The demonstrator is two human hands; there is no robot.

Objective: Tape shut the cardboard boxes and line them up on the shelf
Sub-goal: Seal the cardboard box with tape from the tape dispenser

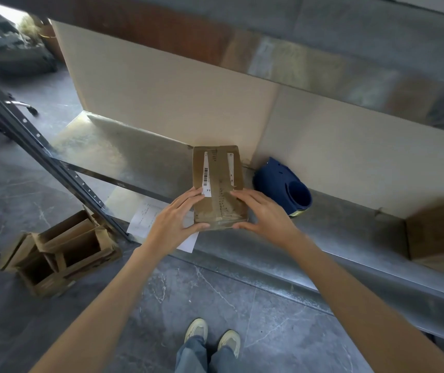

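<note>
While the box (219, 184) lies flat on the shelf (124, 160), its far end close to the cardboard sheets (161, 95) propped behind, both hands rest on its near end. The left hand (173, 220) and right hand (262, 215) each lay nearly straight fingers on the top face with the thumb against the near end; neither is curled round it, so they seem to press or steady the box, not lift it. A glossy strip runs along the top seam and over the near edge, so this box looks taped shut already; what remains for it is probably to smooth the tape and square the box in line. A blue tape dispenser (280, 184) stands just beside it on the right. Farther right on the same shelf sits a second box (438, 232), too blurred to tell whether it is sealed. Down on the floor (215, 292) to the left, open boxes (62, 251) wait with flaps up, so most of the task seems still ahead. A paper sheet (148, 214) hangs over the shelf edge under the left hand. The shelf is bare dull metal on a perforated post (40, 146), with another shelf (296, 49) above, and the floor is grey veined tile
</note>
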